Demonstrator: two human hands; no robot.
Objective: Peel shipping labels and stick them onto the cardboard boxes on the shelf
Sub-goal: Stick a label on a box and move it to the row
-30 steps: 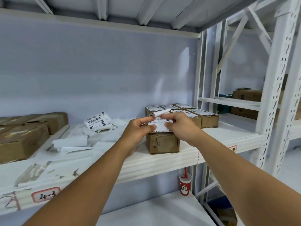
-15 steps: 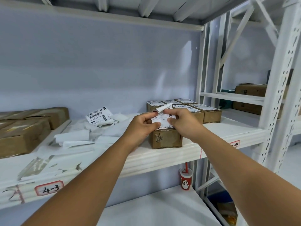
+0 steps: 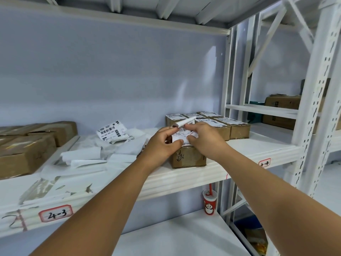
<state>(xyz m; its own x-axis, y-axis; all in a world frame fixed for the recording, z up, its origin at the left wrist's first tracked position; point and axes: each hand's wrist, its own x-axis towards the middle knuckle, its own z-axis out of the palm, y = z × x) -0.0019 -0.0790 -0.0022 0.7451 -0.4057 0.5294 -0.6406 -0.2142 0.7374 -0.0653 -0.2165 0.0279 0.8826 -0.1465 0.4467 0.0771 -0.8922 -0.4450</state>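
A white shipping label (image 3: 181,136) hangs between both hands just above a small cardboard box (image 3: 188,158) at the shelf's front edge. My left hand (image 3: 160,145) pinches the label's left side. My right hand (image 3: 202,139) pinches its right side with thumb and forefinger. The backing paper (image 3: 184,122) curls up in a roll from the label's top. Behind stand several small cardboard boxes (image 3: 230,126) with labels on their tops.
Crumpled backing papers and a loose barcode label (image 3: 110,131) litter the white shelf (image 3: 184,179) left of the hands. Larger brown boxes (image 3: 25,150) sit at far left. A red paper cup (image 3: 209,202) stands on the lower shelf. White rack uprights (image 3: 311,115) rise at right.
Both hands still hold the label over the front box, and the backing roll has curled slightly further away at the top. My view has shifted a little.
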